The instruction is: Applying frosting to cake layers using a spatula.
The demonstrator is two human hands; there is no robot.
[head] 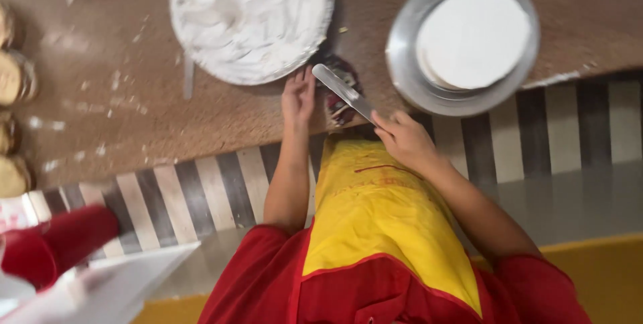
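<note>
1. Nearest the camera, a yellow and red apron [375,230] hangs over the counter's [201,116] striped front edge.
2. The right hand [405,140] grips the handle of a long flat metal spatula [341,89], its blade slanting up-left.
3. The left hand [299,96], fingers loosely extended and empty, touches the rim of the large round cream-covered tray [251,19].
4. Farther right, a white-frosted round cake [472,36] sits on a metal turntable [402,62].
</note>
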